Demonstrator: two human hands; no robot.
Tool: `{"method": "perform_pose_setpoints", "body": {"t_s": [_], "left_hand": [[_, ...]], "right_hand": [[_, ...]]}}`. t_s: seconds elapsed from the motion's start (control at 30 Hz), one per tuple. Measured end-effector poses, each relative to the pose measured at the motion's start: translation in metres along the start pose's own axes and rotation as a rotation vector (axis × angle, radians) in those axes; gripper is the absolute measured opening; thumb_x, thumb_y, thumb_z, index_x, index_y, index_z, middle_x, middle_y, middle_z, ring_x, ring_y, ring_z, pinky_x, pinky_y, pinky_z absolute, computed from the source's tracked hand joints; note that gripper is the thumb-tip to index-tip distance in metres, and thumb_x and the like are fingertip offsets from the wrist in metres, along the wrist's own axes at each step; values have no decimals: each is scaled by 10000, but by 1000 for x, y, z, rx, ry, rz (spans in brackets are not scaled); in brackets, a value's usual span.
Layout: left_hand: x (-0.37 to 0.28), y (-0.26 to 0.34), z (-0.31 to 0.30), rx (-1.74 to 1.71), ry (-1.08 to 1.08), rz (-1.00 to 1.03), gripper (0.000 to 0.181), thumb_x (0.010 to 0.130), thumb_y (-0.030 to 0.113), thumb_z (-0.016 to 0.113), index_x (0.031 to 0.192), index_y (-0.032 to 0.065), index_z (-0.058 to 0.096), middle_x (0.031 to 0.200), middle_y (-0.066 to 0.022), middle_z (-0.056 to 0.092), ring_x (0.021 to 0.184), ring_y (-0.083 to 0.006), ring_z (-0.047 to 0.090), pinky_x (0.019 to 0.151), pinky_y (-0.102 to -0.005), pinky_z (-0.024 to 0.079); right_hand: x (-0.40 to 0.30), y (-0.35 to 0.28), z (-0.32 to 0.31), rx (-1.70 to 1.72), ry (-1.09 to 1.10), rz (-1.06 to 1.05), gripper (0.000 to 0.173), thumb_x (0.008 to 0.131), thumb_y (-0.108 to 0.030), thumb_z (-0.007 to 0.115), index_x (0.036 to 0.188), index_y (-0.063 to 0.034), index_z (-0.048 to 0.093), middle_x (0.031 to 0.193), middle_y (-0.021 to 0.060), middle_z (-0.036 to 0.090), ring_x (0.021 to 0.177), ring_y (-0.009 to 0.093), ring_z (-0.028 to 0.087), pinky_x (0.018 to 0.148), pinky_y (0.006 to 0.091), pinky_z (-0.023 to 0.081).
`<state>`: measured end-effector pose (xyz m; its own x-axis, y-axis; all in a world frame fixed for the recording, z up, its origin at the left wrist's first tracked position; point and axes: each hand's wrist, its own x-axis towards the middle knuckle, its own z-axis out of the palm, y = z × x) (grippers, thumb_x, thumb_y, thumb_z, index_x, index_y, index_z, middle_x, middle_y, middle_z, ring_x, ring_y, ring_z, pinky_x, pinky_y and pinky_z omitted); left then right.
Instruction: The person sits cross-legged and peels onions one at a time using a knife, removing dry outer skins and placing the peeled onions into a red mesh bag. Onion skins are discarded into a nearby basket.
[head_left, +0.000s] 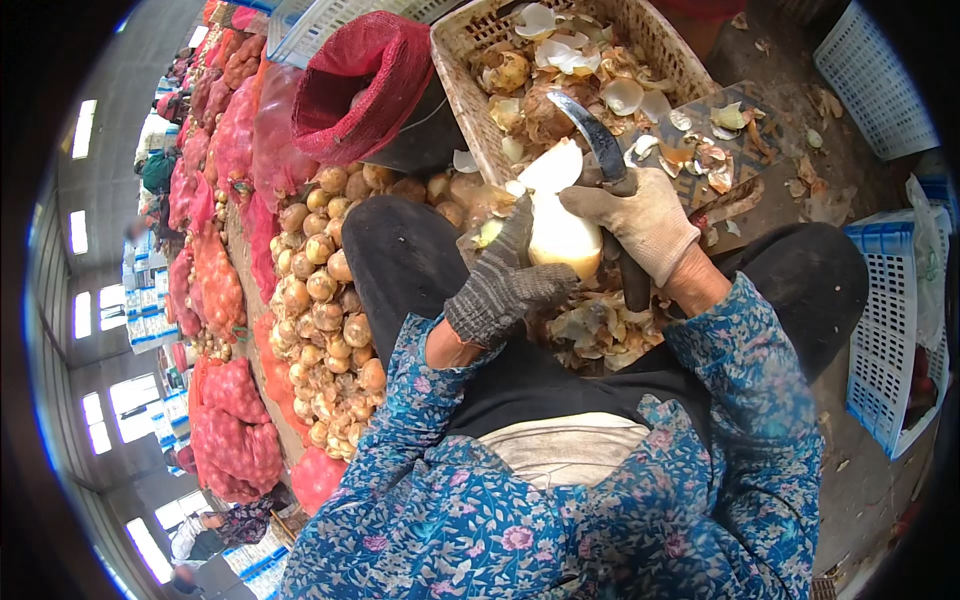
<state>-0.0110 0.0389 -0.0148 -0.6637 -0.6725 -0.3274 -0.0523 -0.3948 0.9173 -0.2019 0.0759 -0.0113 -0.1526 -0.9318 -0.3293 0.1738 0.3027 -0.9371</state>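
Observation:
My left hand (506, 274), in a grey striped knit glove, grips an onion (564, 238) from its left and underside. Pale, bare flesh covers most of that onion, and a white layer of peel (553, 166) stands up from its top. In a cream glove, my right hand (637, 217) is closed around the dark handle of a curved knife (592, 135). The blade points up and away, and the right thumb rests against the onion. Below both hands, loose onion skins (607, 330) lie between my legs.
A dirty white plastic basket (469, 97) ahead holds skins and onions. Left of my knee lies a heap of unpeeled onions (322, 300), beside an open red mesh sack (360, 90). Blue-and-white crates (889, 322) stand at right. Full red sacks (232, 427) and other people are farther left.

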Motion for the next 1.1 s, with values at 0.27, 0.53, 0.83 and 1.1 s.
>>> {"method": "perform_pose_setpoints", "body": {"t_s": [0.27, 0.53, 0.83, 1.1], "left_hand": [[3, -2, 6, -456, 156, -160, 491, 851, 156, 730, 1272, 30, 510, 1134, -136, 628, 993, -271, 650, 792, -396, 589], [5, -10, -17, -487, 249, -141, 585, 875, 317, 696, 1350, 68, 464, 1237, -146, 590, 1104, -322, 594, 945, -484, 518], [19, -9, -28, 114, 124, 127, 604, 795, 133, 784, 1295, 9, 467, 1162, -103, 599, 1030, -186, 604, 873, -314, 525], [26, -16, -13, 448, 205, 253, 736, 698, 133, 842, 1301, -2, 442, 1178, -113, 584, 1063, -205, 581, 906, -347, 500]], "right_hand": [[-4, -12, 0, -729, 175, -213, 325, 856, -436, 629, 975, -152, 732, 810, 119, 713, 760, 262, 698, 704, 373, 537], [-25, 8, -13, -1355, 71, -496, 206, 809, -186, 660, 1013, -175, 680, 810, 70, 653, 727, 252, 676, 595, 370, 522], [-20, 22, 4, -1506, 289, -484, 36, 783, -118, 611, 777, -114, 647, 755, 68, 652, 686, 267, 678, 553, 371, 547], [-12, 0, 6, -1342, -85, 106, 184, 848, -137, 602, 944, -46, 729, 954, 201, 704, 891, 325, 705, 729, 422, 571]]}}
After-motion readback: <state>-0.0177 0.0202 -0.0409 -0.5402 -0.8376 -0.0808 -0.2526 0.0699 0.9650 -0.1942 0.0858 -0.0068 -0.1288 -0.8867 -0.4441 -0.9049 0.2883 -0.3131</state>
